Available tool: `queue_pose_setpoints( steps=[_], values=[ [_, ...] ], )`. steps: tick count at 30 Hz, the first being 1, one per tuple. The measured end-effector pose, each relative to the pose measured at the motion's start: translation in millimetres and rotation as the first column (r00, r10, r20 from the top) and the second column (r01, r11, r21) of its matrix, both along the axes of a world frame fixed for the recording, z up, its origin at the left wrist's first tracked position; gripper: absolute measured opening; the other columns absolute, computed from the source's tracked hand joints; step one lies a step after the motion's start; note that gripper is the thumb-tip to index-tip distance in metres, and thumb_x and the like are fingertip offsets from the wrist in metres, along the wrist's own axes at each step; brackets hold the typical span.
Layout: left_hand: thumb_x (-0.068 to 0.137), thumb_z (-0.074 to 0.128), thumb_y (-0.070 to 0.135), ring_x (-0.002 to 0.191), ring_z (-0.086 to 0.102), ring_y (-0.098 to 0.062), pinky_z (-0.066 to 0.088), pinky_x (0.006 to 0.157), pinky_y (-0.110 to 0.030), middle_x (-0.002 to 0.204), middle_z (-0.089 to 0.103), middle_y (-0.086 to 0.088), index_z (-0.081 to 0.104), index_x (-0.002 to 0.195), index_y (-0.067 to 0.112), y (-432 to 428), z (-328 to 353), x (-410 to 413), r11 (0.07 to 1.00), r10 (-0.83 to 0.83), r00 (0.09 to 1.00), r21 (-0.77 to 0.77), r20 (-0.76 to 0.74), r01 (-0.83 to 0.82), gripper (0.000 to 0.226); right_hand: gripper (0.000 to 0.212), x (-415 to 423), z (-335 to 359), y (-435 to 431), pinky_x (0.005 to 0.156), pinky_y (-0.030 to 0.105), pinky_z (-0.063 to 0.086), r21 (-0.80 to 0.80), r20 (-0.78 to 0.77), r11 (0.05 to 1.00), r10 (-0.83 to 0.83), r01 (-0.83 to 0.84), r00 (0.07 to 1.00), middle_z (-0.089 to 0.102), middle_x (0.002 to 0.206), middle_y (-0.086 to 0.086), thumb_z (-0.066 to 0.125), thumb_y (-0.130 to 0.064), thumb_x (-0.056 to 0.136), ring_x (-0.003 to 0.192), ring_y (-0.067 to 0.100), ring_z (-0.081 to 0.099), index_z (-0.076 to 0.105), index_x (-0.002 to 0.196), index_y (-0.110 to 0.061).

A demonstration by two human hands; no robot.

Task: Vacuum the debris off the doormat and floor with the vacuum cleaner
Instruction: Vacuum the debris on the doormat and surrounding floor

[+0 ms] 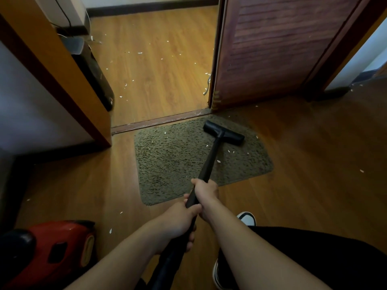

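A shaggy olive doormat (173,160) lies on the wooden floor before a doorway. The black vacuum floor head (223,132) rests on the mat's far right part. Its black wand (211,160) runs back to me. My right hand (206,192) grips the wand higher up, and my left hand (180,222) grips it just below, near the hose. Small white scraps (218,161) dot the mat's right side. More white debris (139,53) is scattered on the floor beyond the threshold. The red vacuum body (56,250) sits at lower left.
A brown louvred door (272,49) stands open at right of the doorway. A dark bin (94,74) stands beside the left door frame. The threshold strip (159,121) crosses just behind the mat. My shoe (248,218) is beside the wand. A few scraps (361,171) lie on the floor at right.
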State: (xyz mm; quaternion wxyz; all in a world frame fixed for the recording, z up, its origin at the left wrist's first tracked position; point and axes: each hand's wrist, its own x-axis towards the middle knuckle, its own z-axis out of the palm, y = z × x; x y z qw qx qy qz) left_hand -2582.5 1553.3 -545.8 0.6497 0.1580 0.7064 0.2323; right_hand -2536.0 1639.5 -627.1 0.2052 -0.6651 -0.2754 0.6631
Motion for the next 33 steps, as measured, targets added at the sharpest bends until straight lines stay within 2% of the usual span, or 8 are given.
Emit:
queue_pose_setpoints(
  steps=[2, 4, 14, 18, 23, 28, 31, 33],
  values=[
    [0.103, 0.046, 0.033, 0.038, 0.044, -0.014, 0.040, 0.040, -0.022, 0.067, 0.045, -0.008, 0.047, 0.108, 0.019, 13, -1, -4, 1.000, 0.006, 1.000, -0.009, 0.012, -0.006, 0.014, 0.018, -1, -3, 16, 0.039, 0.030, 0.051, 0.000, 0.000, 1.000, -0.008, 0.008, 1.000, 0.063, 0.080, 0.018, 0.063, -0.010, 0.096, 0.039, 0.022, 0.061, 0.056, 0.112, -0.003],
    [0.103, 0.047, 0.034, 0.037, 0.043, -0.014, 0.040, 0.039, -0.021, 0.066, 0.045, -0.008, 0.048, 0.101, 0.019, 23, -3, -8, 1.000, 0.010, 1.000, -0.018, 0.024, -0.009, 0.015, 0.018, -4, -7, 28, 0.036, 0.028, 0.050, 0.004, 0.002, 1.000, -0.019, 0.019, 1.000, 0.062, 0.082, 0.020, 0.062, -0.008, 0.097, 0.036, 0.021, 0.059, 0.056, 0.113, -0.001],
    [0.103, 0.045, 0.034, 0.039, 0.044, -0.014, 0.042, 0.041, -0.021, 0.070, 0.045, -0.009, 0.044, 0.096, 0.032, 15, -5, -3, 0.999, -0.014, 0.998, -0.042, 0.068, 0.017, 0.007, 0.023, 5, -16, 18, 0.043, 0.031, 0.054, -0.031, -0.030, 1.000, 0.000, -0.001, 1.000, 0.066, 0.085, 0.018, 0.064, -0.013, 0.097, 0.040, 0.021, 0.063, 0.058, 0.118, -0.006],
    [0.104, 0.043, 0.034, 0.042, 0.045, -0.015, 0.043, 0.042, -0.021, 0.072, 0.045, -0.009, 0.040, 0.086, 0.034, 17, -7, 8, 0.998, -0.046, 0.996, -0.027, 0.083, 0.048, 0.018, 0.022, 23, -21, 18, 0.051, 0.034, 0.057, -0.022, -0.002, 0.999, -0.028, 0.028, 1.000, 0.070, 0.102, 0.022, 0.065, -0.015, 0.096, 0.043, 0.022, 0.066, 0.058, 0.116, -0.010],
    [0.103, 0.045, 0.034, 0.040, 0.045, -0.013, 0.042, 0.041, -0.021, 0.071, 0.046, -0.008, 0.046, 0.103, 0.032, 19, -10, -2, 0.999, -0.033, 0.997, 0.004, 0.066, 0.033, 0.003, 0.027, 8, -24, 22, 0.048, 0.035, 0.057, 0.012, 0.012, 1.000, -0.028, 0.028, 1.000, 0.069, 0.103, 0.025, 0.065, -0.014, 0.093, 0.045, 0.024, 0.067, 0.056, 0.117, -0.006],
    [0.103, 0.045, 0.035, 0.037, 0.045, -0.013, 0.042, 0.039, -0.021, 0.071, 0.046, -0.009, 0.040, 0.125, 0.026, 2, -9, -20, 1.000, 0.014, 0.999, -0.015, 0.034, -0.013, 0.025, 0.019, -15, -21, 7, 0.048, 0.035, 0.057, -0.003, -0.026, 1.000, 0.020, -0.021, 0.999, 0.067, 0.097, 0.021, 0.064, -0.012, 0.095, 0.045, 0.025, 0.066, 0.057, 0.112, -0.008],
    [0.103, 0.044, 0.034, 0.037, 0.044, -0.013, 0.041, 0.038, -0.021, 0.070, 0.046, -0.009, 0.045, 0.112, 0.032, -12, -3, -19, 0.999, 0.033, 0.999, -0.020, 0.038, -0.032, 0.010, 0.021, -19, -20, -9, 0.056, 0.044, 0.063, 0.005, -0.016, 0.999, 0.041, -0.041, 0.999, 0.069, 0.096, 0.021, 0.065, -0.016, 0.092, 0.054, 0.028, 0.070, 0.059, 0.111, -0.011],
    [0.103, 0.044, 0.034, 0.036, 0.044, -0.012, 0.042, 0.039, -0.020, 0.071, 0.046, -0.009, 0.046, 0.103, 0.032, -22, 0, -14, 1.000, 0.026, 0.999, -0.018, 0.041, -0.026, 0.004, 0.020, -13, -13, -20, 0.050, 0.039, 0.060, -0.005, -0.016, 0.999, 0.045, -0.045, 0.999, 0.070, 0.088, 0.020, 0.064, -0.014, 0.093, 0.049, 0.026, 0.069, 0.059, 0.112, -0.011]
  ],
)
